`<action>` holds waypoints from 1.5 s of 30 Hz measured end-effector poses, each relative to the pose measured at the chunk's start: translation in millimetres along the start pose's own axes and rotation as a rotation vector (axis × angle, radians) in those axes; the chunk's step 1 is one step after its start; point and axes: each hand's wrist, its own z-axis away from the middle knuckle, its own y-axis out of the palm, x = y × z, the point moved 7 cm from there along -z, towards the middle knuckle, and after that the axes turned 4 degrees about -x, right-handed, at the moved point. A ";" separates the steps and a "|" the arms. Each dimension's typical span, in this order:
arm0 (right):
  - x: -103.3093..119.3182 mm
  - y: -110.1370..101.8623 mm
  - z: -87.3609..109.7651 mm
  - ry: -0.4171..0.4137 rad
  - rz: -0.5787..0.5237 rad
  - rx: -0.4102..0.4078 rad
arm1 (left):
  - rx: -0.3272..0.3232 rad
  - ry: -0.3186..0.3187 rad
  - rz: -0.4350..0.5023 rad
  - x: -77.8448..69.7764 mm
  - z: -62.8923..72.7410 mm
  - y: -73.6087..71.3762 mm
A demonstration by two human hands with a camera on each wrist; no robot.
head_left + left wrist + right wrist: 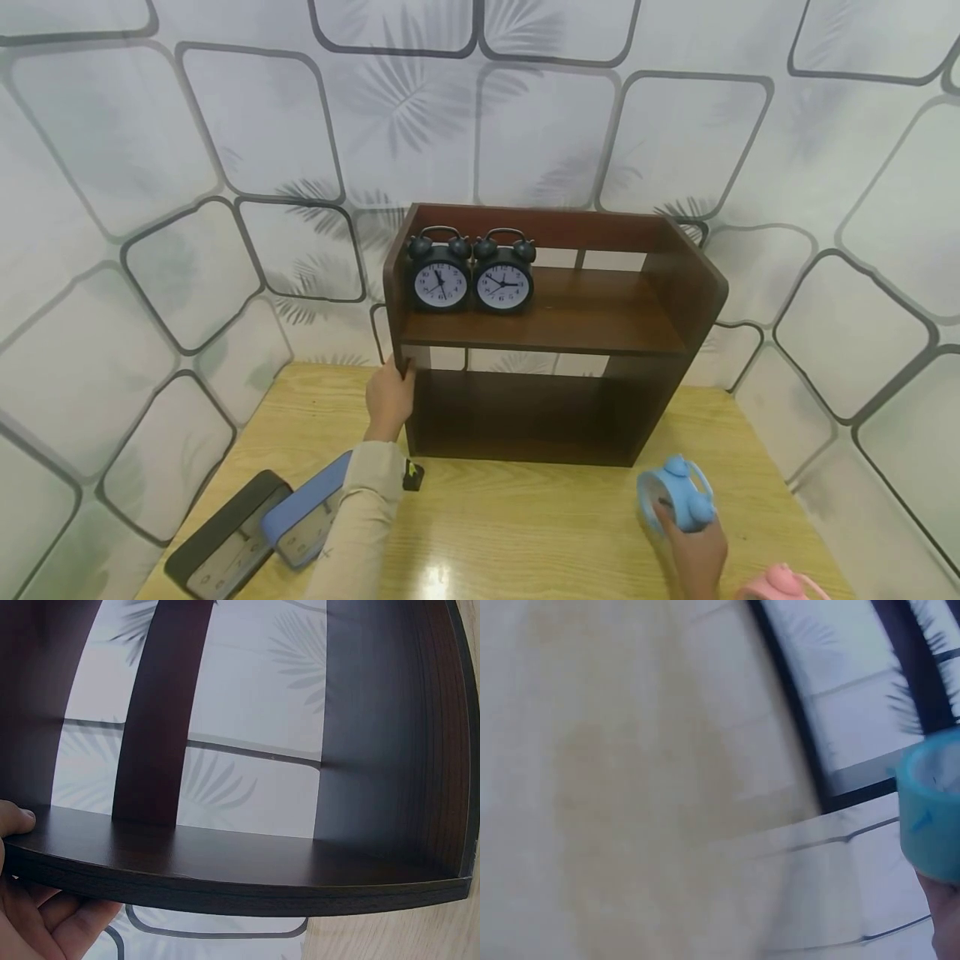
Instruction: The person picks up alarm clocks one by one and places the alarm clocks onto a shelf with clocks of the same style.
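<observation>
A dark brown wooden shelf (607, 321) with two levels stands against the wall. My left hand (390, 400) grips its left side panel; in the left wrist view the thumb lies inside the panel (225, 859) and the fingers lie outside. Two black twin-bell alarm clocks, the left clock (440, 283) and the right clock (503, 282), stand side by side on the upper level at its left end. My right hand (699, 557) holds a light blue twin-bell alarm clock (693, 492), tilted, above the table at the right front of the shelf. This blue clock (930, 832) is partly cut off in the right wrist view.
A pink alarm clock (776, 583) is at the bottom right edge of the head view. At the left, a black rectangular clock (225, 533) and a blue one (307, 508) lie on the wooden table (495, 533). A small black object (412, 475) lies near my left sleeve.
</observation>
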 end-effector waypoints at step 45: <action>289.6 73.4 -159.7 -0.327 -0.542 0.871 | -0.042 0.008 -0.003 4.1 -0.4 1.9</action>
